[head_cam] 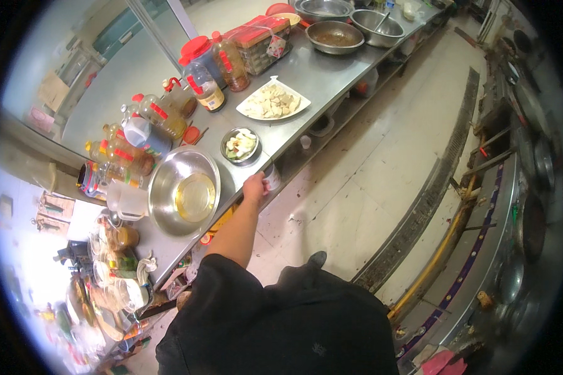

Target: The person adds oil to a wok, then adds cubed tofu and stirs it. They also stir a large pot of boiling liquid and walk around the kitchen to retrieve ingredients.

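Note:
My left hand [255,186] reaches to the edge of the steel table [234,176], its fingers closed on a whitish cup [274,177] beside that edge. What the cup contains cannot be seen. Near the hand, a small metal bowl [240,145] holds pale sliced pieces with some green and brown bits. A large steel basin [162,206] with clear yellowish liquid stands to its left. Farther along lies a white, roughly triangular plate [294,114] of pale chunks. My right hand is out of view.
Oil and sauce bottles [164,115] line the table's far side, with a red-lidded basket [262,44] beyond. More metal bowls [335,37] stand farther up. A translucent jug [126,199] is left of the basin. A floor grate [431,197] runs along the right.

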Demonstrator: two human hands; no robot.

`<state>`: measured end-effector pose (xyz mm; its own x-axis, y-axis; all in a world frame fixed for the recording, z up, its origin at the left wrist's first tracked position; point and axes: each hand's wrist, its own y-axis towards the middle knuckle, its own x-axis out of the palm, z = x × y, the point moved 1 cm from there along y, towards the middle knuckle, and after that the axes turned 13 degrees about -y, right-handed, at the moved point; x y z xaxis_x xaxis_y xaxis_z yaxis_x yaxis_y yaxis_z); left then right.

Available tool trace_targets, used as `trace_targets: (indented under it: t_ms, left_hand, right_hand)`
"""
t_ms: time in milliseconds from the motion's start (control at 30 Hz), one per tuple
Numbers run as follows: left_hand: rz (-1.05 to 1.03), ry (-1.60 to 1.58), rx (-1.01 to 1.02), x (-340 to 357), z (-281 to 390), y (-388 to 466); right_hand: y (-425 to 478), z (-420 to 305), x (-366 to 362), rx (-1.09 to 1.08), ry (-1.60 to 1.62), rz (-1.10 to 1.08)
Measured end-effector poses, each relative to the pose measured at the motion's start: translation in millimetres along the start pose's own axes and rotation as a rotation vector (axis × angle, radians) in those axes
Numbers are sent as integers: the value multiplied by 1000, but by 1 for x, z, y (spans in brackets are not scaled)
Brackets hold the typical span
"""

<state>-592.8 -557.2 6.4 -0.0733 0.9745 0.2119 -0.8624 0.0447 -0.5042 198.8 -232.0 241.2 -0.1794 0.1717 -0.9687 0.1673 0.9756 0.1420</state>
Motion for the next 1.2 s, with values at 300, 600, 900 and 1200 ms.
trace_targets:
  t_ms: [300, 600, 900, 1200]
  left_hand:
    - [-71, -6, -170, 48, 17, 36]
    - [55, -357, -128, 110, 42, 108]
    - [155, -457, -129, 142, 68, 183]
    - [225, -399, -125, 159, 69, 194]
  right_hand:
    - [-8, -7, -5, 23, -18, 16]
    - [-15, -13, -17, 48, -62, 32]
    - [-22, -17, -34, 93, -118, 46]
    - [-29, -19, -49, 135, -151, 60]
